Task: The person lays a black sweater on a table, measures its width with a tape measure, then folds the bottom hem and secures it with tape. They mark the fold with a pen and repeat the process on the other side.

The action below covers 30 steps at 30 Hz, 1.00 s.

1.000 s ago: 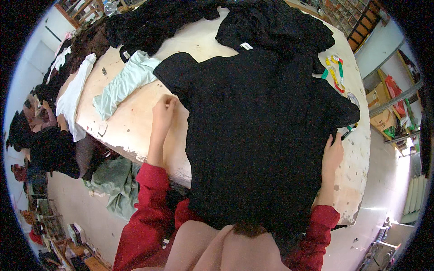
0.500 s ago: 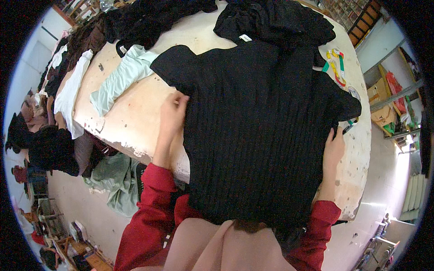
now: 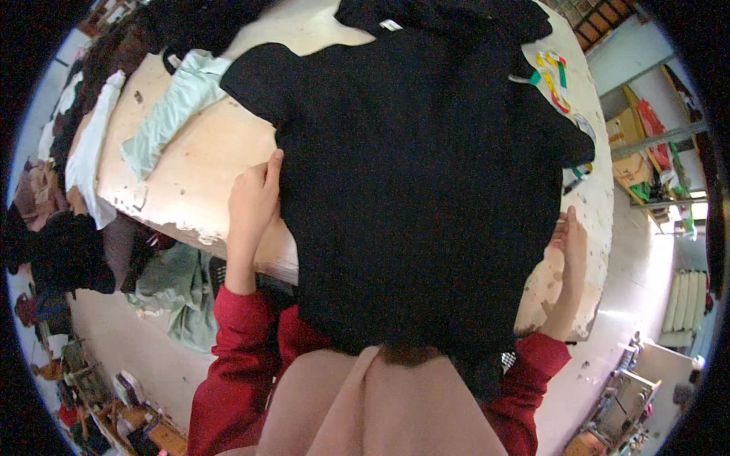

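Note:
A black ribbed knit top (image 3: 411, 190) lies spread over the pale, worn table (image 3: 186, 197), its lower edge reaching my lap. Beside its left edge, my left hand (image 3: 257, 194) has curled fingers and a raised thumb; what the fingertips hold, if anything, is hidden. My right hand (image 3: 566, 228) rests at the right edge, palm sideways, fingers apart and slightly bent toward the fabric. A yellow and green tape measure (image 3: 551, 80) lies at the upper right.
Mint cloth (image 3: 167, 114) and white cloth (image 3: 95, 156) lie left, dark garments (image 3: 441, 15) at the back. A co-worker's hand (image 3: 76, 201) shows far left among fabrics. Shelving (image 3: 658, 133) stands right; green cloth (image 3: 182, 304) hangs below the table.
The view has shifted, bringing the top higher in the picture. My left hand has turned thumb-up beside the fabric edge; my right hand has rolled sideways, its fingers loosening outward.

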Tool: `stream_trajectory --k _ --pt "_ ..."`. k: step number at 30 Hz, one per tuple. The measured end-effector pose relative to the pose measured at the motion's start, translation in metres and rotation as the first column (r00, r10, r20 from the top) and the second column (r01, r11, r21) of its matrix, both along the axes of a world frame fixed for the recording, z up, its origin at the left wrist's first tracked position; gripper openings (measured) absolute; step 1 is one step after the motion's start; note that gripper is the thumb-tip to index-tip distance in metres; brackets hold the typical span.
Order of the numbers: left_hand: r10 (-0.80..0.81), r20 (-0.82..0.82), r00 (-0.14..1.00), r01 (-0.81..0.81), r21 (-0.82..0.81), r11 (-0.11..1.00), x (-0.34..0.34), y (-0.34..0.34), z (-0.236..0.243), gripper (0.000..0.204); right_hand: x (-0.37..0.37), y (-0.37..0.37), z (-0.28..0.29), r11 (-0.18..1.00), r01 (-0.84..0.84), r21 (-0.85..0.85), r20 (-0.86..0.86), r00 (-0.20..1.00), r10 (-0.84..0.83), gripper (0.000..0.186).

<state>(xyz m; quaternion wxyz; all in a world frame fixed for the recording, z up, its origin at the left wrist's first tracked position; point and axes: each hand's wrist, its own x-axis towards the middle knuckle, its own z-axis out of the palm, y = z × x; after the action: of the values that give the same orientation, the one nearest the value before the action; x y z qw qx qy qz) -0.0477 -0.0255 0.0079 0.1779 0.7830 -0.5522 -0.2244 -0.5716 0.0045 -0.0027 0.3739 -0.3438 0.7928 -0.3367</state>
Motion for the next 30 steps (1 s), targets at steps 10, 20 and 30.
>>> stream_trajectory --k 10,20,30 --pt "0.101 0.361 0.927 0.035 -0.351 0.936 -0.012 -0.006 -0.034 0.036 0.068 0.023 -0.013 0.997 -0.080 0.016 -0.806 0.589 0.061 0.045" --pt "-0.153 0.536 0.831 0.431 -0.444 0.785 -0.032 -0.030 -0.002 0.040 0.095 -0.003 0.025 0.906 -0.395 -0.154 -0.887 0.459 0.050 0.041" --pt "-0.104 0.463 0.880 0.315 -0.406 0.858 -0.014 -0.115 -0.058 0.076 0.069 -0.081 -0.033 0.828 -0.551 -0.100 -0.810 0.528 0.254 0.067"
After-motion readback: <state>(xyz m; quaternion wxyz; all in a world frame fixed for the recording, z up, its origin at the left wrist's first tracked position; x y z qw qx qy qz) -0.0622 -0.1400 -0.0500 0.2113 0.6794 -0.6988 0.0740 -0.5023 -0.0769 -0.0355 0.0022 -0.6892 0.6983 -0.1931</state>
